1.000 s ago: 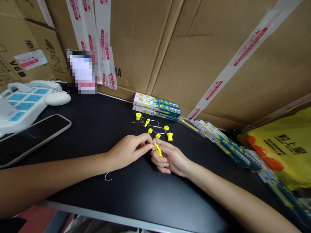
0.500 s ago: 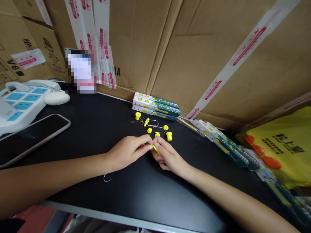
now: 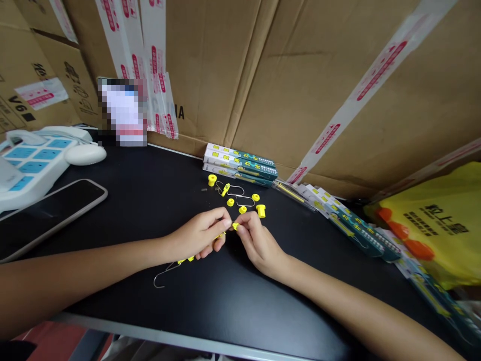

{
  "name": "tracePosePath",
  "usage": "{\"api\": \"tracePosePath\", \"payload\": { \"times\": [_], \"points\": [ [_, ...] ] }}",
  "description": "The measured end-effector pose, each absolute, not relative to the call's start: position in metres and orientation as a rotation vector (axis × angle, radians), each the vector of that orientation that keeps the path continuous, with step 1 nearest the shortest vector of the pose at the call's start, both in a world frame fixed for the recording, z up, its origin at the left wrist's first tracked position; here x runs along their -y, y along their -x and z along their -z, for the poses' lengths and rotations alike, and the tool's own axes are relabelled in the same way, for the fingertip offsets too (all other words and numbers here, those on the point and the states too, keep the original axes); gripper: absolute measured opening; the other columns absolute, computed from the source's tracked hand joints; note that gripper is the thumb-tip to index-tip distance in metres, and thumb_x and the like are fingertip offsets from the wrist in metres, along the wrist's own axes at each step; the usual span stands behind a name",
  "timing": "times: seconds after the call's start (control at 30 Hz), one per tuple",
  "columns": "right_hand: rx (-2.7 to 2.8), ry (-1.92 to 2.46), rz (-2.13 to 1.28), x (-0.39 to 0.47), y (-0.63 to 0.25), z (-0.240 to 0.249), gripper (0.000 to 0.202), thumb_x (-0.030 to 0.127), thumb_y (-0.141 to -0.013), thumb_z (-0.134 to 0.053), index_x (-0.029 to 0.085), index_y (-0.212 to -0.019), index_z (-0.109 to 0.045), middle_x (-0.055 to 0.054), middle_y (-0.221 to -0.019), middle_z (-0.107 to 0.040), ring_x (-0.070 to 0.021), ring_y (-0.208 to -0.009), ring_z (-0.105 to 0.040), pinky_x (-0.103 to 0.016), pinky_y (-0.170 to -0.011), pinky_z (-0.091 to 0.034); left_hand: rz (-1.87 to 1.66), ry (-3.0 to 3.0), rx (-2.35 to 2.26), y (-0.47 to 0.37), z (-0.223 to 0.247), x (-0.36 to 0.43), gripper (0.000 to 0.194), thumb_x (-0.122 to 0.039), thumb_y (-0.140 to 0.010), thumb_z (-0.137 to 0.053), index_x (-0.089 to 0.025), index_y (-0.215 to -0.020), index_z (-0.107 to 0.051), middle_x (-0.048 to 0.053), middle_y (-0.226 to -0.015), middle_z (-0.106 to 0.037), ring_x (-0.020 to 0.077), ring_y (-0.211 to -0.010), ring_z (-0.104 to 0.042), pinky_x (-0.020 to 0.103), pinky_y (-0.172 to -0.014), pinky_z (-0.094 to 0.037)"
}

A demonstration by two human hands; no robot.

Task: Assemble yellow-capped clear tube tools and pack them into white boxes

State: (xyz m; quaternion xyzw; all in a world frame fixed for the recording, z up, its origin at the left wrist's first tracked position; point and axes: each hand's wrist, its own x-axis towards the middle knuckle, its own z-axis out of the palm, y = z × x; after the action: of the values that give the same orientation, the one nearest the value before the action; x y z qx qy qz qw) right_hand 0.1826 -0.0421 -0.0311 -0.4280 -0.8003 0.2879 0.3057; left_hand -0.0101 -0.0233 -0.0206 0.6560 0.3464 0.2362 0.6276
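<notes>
My left hand [image 3: 206, 229] is closed around a yellow spring scale part [image 3: 186, 259], mostly hidden in the palm. Its bent wire hook [image 3: 161, 281] sticks out below the wrist. Between the thumb and forefinger of my right hand [image 3: 258, 241] is a small yellow plastic piece [image 3: 235, 226], close to the left fingertips. Just beyond the hands lie a yellow flanged plug [image 3: 261, 211], small yellow caps [image 3: 242, 209], a wire hook [image 3: 246, 202] and a yellow clip with a wire loop [image 3: 225, 189]. Another yellow plug [image 3: 212, 180] sits near a small spring [image 3: 204, 189].
Stacked spring scale boxes [image 3: 240, 164] stand against the cardboard wall [image 3: 319, 75], with more boxes [image 3: 338, 215] along the right. A phone [image 3: 52, 215] and a white power strip [image 3: 37, 160] are on the left. A yellow bag [image 3: 432, 225] is at the right edge.
My hands have drawn slightly apart, with the small yellow piece now showing in the right fingertips. The hook under my left wrist has tilted, exposing more wire and yellow plastic.
</notes>
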Motion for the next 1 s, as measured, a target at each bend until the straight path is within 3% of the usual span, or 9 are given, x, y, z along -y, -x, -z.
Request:
{"api": "tracePosePath", "payload": {
  "times": [0.17,0.3,0.47,0.57,1.0],
  "points": [
    [2.088,1.088,-0.856,0.039,-0.185,0.031,0.007,0.028,-0.099,-0.035,0.023,-0.097,-0.04,0.002,-0.077,-0.046,-0.0128,-0.061,-0.041,-0.027,-0.06,-0.032,-0.568,-1.5,-0.799,0.01,0.019,0.025,0.025,-0.045,-0.095,-0.036,-0.022,-0.088,-0.041,-0.008,-0.061,-0.051,0.0032,-0.033,-0.037,0.012,-0.029,-0.028],
    [1.846,1.042,-1.236,0.043,-0.182,0.031,0.018,0.04,-0.099,-0.036,0.023,-0.093,-0.04,0.005,-0.069,-0.037,-0.0104,-0.058,-0.034,-0.024,-0.055,-0.031,-0.665,-1.652,-0.83,0.011,0.017,0.027,0.023,-0.041,-0.097,-0.035,-0.021,-0.09,-0.044,-0.008,-0.061,-0.05,0.003,-0.036,-0.038,0.013,-0.034,-0.031],
    [1.571,0.949,-1.658,0.049,-0.174,0.027,0.024,0.047,-0.095,-0.044,0.024,-0.09,-0.037,0.009,-0.061,-0.03,-0.0073,-0.049,-0.021,-0.018,-0.044,-0.019,-0.767,-1.868,-0.832,0.013,0.016,0.028,0.023,-0.039,-0.097,-0.036,-0.02,-0.095,-0.049,-0.008,-0.062,-0.049,0.0038,-0.042,-0.044,0.016,-0.043,-0.035],
    [1.408,0.937,-1.751,0.05,-0.173,0.025,0.022,0.045,-0.094,-0.046,0.025,-0.09,-0.037,0.011,-0.057,-0.027,-0.0069,-0.047,-0.015,-0.016,-0.04,-0.013,-0.778,-1.913,-0.845,0.013,0.015,0.028,0.023,-0.038,-0.097,-0.036,-0.02,-0.093,-0.05,-0.008,-0.061,-0.049,0.0045,-0.044,-0.044,0.017,-0.046,-0.035],
    [1.21,0.883,-1.948,0.043,-0.175,0.018,0.023,0.037,-0.093,-0.048,0.023,-0.078,-0.039,0.01,-0.055,-0.022,-0.0066,-0.046,-0.012,-0.015,-0.035,-0.014,-0.746,-2.217,-0.921,0.015,0.015,0.027,0.015,-0.029,-0.097,-0.04,-0.02,-0.093,-0.052,-0.007,-0.063,-0.051,0.0084,-0.056,-0.049,0.02,-0.057,-0.035]
  ]
}}
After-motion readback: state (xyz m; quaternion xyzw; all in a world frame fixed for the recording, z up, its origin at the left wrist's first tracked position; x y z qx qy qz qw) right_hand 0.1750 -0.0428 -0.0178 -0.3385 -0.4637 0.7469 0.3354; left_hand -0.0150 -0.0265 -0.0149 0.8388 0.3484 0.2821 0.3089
